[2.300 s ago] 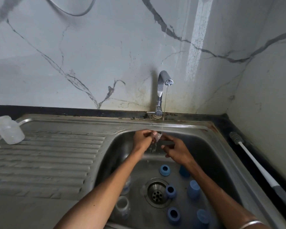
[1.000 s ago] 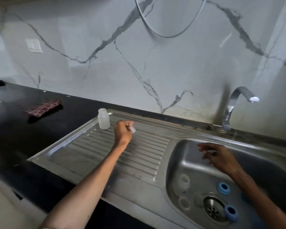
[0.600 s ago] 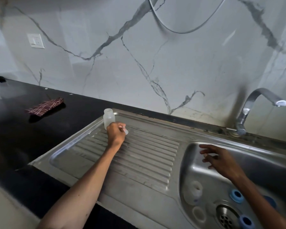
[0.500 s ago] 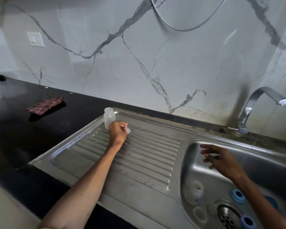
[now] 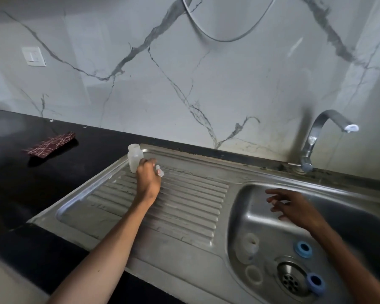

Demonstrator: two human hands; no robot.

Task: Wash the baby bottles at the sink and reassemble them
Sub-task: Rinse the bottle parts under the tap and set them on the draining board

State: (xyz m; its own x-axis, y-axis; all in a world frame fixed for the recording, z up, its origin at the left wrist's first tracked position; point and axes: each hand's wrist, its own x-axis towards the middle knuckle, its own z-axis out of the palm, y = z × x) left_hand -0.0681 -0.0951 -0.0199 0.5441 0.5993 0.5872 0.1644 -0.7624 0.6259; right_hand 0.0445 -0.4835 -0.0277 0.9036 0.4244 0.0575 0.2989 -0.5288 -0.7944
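The left hand (image 5: 148, 179) reaches out over the ribbed draining board (image 5: 184, 200), its fingers curled round a small clear piece (image 5: 159, 171) that looks like a silicone teat, though it is too small and pale to name for certain; the piece pokes out at the right of the fingers, low over the ribs. Just beside that hand, at its upper left, a translucent bottle body (image 5: 135, 157) stands upright and open-necked at the far corner of the draining board; whether the knuckles touch it cannot be told. The right hand (image 5: 294, 208) hovers over the sink basin (image 5: 261, 218), palm down, fingers spread loosely and holding nothing. Below it, on the basin floor, another clear bottle (image 5: 248, 245) lies on its side against the left wall, with a clear ring-shaped piece (image 5: 253, 274) near it. A blue screw collar (image 5: 303, 249) lies flat to the right of the bottle, and a second blue collar (image 5: 315, 281) sits right beside the drain strainer (image 5: 291, 278). The curved tap (image 5: 316, 137) rises behind the basin from the rear ledge. Well off to the left, a dark red checked cloth (image 5: 51, 145) lies folded on the black countertop (image 5: 13, 183), and a white wall switch (image 5: 33, 56) is set in the marble-patterned backsplash (image 5: 228, 80).
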